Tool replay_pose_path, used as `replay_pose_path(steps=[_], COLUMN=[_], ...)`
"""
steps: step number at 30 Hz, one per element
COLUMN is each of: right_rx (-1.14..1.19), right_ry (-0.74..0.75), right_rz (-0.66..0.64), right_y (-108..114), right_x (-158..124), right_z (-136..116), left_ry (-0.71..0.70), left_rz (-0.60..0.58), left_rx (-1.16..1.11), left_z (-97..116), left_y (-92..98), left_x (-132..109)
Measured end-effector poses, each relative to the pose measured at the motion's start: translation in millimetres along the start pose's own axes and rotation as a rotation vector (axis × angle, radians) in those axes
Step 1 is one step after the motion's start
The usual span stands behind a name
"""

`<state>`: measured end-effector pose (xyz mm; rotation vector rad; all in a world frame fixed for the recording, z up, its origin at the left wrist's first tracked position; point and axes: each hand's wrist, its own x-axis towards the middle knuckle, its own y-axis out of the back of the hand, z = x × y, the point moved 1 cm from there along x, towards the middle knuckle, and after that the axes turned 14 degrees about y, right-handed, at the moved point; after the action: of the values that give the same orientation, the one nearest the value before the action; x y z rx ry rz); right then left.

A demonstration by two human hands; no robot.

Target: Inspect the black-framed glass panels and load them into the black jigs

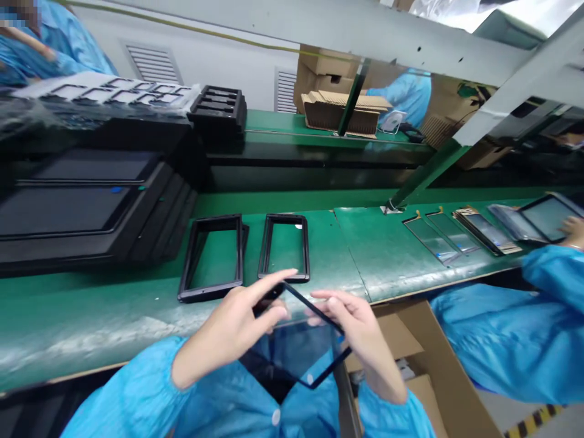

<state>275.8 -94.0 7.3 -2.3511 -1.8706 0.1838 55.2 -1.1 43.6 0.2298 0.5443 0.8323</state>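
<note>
A clear glass panel with a black border [303, 350] is held tilted in front of my chest, over the bench's front edge. My left hand [232, 322] has its thumb and fingers on the panel's upper left corner, where a dark part shows between them. Around the panel's right edge are the fingers of my right hand [353, 319]. Just beyond my hands a black rectangular frame [306, 252] lies on the green bench [337, 255]. To its left, other black frames [210, 295] are stacked slightly askew.
Black trays [104, 249] holding dark panels are piled at left. Thin glass panels [433, 240] lie at right, near a co-worker's hand [573, 231] and blue sleeve. An open cardboard box [438, 359] stands below the bench. A slanted green post [422, 176] rises from the bench.
</note>
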Motion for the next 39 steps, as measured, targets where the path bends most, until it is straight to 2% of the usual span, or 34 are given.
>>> replay_pose_path(steps=[3, 6, 11, 16, 20, 23, 25, 27, 28, 30, 33, 35, 39], right_rx=[-0.062, -0.038, -0.036, -0.133, -0.057, -0.065, -0.118, -0.159, -0.174, -0.207, -0.242, -0.245, -0.216], right_ry=[-0.023, 0.001, 0.083, 0.196, 0.214, 0.229, 0.225, 0.204, 0.197, 0.193, 0.214, 0.223, 0.215], right_rz=[-0.015, 0.095, 0.352, 0.379, 0.361, 0.334, 0.313, 0.277, 0.262, 0.242, 0.239, 0.228, 0.143], right_y=[28, 37, 22, 12, 10, 8, 5, 0, -2, -7, -12, -12, -9], right_x=[-4, -7, -11, -15, -16, -19, -22, -25, -27, -29, -31, -31, -27], right_z=[8, 19, 23, 22, 20, 16, 13, 12, 11, 10, 9, 9, 8], left_ry=[0.108, 0.159, 0.167, 0.192, 0.182, 0.146, 0.045, -0.118, -0.207, -0.345, -0.425, -0.435, -0.432], left_rz=[0.106, 0.188, 0.254, 0.265, 0.257, 0.236, 0.333, 0.457, 0.474, 0.367, 0.151, 0.121, 0.143], left_rx=[-0.273, -0.459, -0.568, -0.581, -0.596, -0.528, -0.36, -0.083, 0.06, 0.263, 0.303, 0.272, 0.283], left_z=[-11, -22, -29, -30, -42, -54, -55, -47, -41, -27, -12, -9, -10], left_y=[6.3, 2.6, -9.8, -10.4, -7.2, -2.8, 0.9, 3.0, 2.8, 0.4, -3.8, -5.8, -10.6], left_x=[-1, -4, -8, -11, -8, -2, 2, 5, 7, 12, 20, 23, 20])
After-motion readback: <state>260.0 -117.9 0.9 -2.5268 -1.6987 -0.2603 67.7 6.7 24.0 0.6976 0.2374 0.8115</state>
